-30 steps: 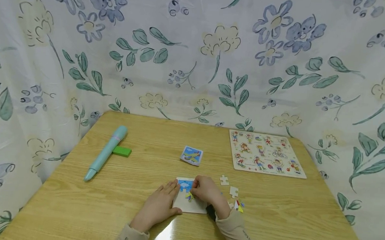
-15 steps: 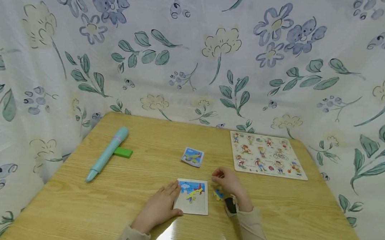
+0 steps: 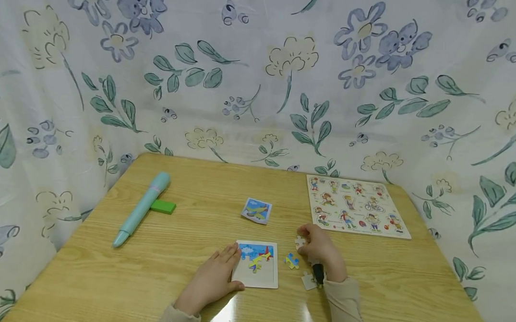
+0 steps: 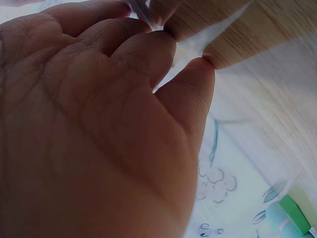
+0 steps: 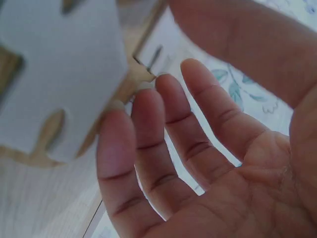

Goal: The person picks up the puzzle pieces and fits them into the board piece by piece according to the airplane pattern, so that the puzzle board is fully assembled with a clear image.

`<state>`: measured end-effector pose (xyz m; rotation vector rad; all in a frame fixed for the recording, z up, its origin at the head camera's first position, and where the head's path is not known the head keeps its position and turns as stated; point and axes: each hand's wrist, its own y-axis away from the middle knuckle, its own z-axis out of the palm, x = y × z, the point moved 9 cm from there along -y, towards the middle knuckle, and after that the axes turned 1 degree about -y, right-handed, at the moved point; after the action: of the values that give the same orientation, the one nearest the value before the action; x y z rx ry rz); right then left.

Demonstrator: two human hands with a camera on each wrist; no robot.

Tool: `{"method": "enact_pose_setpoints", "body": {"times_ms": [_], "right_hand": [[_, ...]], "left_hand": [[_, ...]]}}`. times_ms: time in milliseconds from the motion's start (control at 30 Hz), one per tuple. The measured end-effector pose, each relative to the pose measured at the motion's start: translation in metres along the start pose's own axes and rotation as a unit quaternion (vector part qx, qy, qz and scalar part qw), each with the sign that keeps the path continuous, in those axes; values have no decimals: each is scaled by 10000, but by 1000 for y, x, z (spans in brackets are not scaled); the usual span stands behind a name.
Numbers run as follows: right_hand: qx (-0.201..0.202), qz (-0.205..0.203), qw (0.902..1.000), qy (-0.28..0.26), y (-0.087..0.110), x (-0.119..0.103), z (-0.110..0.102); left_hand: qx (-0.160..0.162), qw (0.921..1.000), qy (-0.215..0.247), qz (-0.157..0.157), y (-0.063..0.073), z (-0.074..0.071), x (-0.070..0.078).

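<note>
Teal pen-shaped tube (image 3: pixel 141 211): off at the far left, well apart from either hand's fingers.
Green block (image 3: pixel 163 206): just beside the tube, on its right.
Left hand (image 3: pixel 211 276): palm down, fingers straight along the left edge of the puzzle tray, thumb out by the near corner; it pinches nothing.
Picture card (image 3: pixel 257 211): beyond the left fingertips, showing a yellow aeroplane.
Puzzle tray (image 3: pixel 265 277): right beside the left fingers and well to the left of the right hand; I see blue sky and yellow plane pieces in its upper part.
Coloured piece (image 3: pixel 291 261): on the table, just below and left of the right thumb.
Pale piece (image 3: pixel 299 241): between the right thumb and forefinger; whether they touch it, I can't tell.
Right hand (image 3: pixel 323 250): fingers bent softly, thumb apart from forefinger.
Lower pale piece (image 3: pixel 308 281): near the right wrist.
Sports board (image 3: pixel 338 195): beyond the right hand.
</note>
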<state>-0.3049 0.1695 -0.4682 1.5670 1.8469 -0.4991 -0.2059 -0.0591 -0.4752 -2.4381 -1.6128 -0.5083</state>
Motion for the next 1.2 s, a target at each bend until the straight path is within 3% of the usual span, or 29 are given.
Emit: {"method": "enact_pose_setpoints", "body": {"times_ms": [200, 533, 833, 1000, 1200], "right_hand": [[14, 5, 9993, 370, -2, 0, 4], [181, -100, 9982, -566, -1, -4, 1], [-146, -316, 9953, -907, 0, -17, 4], [-120, -547, 9936, -978, -1, -33, 9], [-136, -988, 9909, -903, 4, -66, 27]], "left_hand": [[19, 10000, -18, 4, 0, 0, 0], [53, 9999, -115, 75, 0, 1, -1], [19, 9999, -105, 59, 0, 1, 0], [16, 10000, -79, 34, 0, 0, 0], [49, 9999, -105, 22, 0, -1, 1]]}}
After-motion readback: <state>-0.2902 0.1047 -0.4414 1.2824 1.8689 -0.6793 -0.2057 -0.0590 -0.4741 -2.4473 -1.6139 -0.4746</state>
